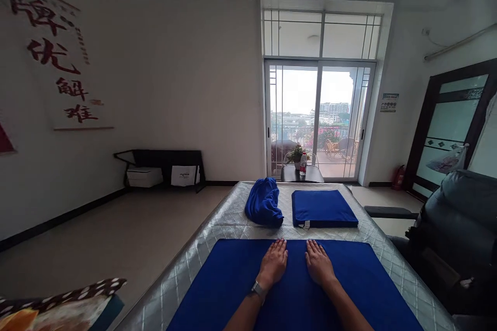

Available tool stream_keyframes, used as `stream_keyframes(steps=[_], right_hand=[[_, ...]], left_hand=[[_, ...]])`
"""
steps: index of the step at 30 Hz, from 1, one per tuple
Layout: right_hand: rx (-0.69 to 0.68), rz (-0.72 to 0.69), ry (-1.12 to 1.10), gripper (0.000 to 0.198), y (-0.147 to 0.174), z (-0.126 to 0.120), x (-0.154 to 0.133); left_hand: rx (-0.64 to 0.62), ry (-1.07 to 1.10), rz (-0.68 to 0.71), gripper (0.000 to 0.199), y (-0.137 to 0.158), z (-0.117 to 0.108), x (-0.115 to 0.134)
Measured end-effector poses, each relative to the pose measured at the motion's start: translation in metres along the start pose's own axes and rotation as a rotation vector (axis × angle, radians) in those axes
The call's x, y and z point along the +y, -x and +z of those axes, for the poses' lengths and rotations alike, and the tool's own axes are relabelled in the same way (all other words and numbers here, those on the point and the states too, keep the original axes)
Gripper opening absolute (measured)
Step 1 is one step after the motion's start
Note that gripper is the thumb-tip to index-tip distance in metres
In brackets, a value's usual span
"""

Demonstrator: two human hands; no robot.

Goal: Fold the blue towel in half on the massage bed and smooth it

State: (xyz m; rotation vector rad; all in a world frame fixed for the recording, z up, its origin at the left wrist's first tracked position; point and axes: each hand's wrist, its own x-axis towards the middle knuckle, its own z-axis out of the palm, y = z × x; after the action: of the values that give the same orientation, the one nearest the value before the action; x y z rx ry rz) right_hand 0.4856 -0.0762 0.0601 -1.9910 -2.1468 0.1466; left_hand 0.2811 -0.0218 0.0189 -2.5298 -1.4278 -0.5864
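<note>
A blue cloth (233, 282) is spread flat over the near part of a quilted silver-grey surface (182, 264). My left hand (274, 261), with a watch on its wrist, lies palm down near the cloth's far edge. Beside it, a short gap to the right, my right hand (319, 261) rests flat in the same way. Both hands have their fingers stretched out and hold nothing. Beyond the left hand sits a crumpled blue cloth bundle (264, 201). A neatly folded blue cloth (324, 208) with a small white tag lies past the right hand.
Behind the quilted surface stands a small dark table (291, 177) with a plant (297, 154) and a bottle (303, 164). A black chair (454, 232) is close on the right. At lower left are a patterned cloth (97, 287) and other items. Sliding glass doors (319, 119) face me.
</note>
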Motion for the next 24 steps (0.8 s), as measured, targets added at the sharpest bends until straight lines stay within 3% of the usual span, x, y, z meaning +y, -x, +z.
stream_keyframes(steps=[2,8,11,18,21,24], right_hand=[[0.019,0.073,0.033,0.063,0.007,-0.006,0.040],[0.147,0.304,0.154,0.066,0.028,-0.016,0.188],[0.164,0.372,0.179,0.069,0.027,-0.006,0.224],[0.152,0.354,0.231,0.068,0.025,0.007,0.228],[0.155,0.379,0.227,0.067,0.029,-0.004,0.220],[0.205,0.357,0.246,0.065,0.032,-0.019,0.197]], left_hand=[[-0.016,-0.054,-0.050,0.051,0.013,-0.008,-0.039],[-0.101,-0.254,-0.258,0.053,0.074,-0.036,-0.190],[-0.120,-0.312,-0.310,0.051,0.090,-0.036,-0.231],[-0.121,-0.272,-0.300,0.050,0.094,-0.021,-0.240],[-0.117,-0.243,-0.371,0.049,0.096,-0.035,-0.231],[-0.034,-0.197,-0.442,0.049,0.085,-0.060,-0.204]])
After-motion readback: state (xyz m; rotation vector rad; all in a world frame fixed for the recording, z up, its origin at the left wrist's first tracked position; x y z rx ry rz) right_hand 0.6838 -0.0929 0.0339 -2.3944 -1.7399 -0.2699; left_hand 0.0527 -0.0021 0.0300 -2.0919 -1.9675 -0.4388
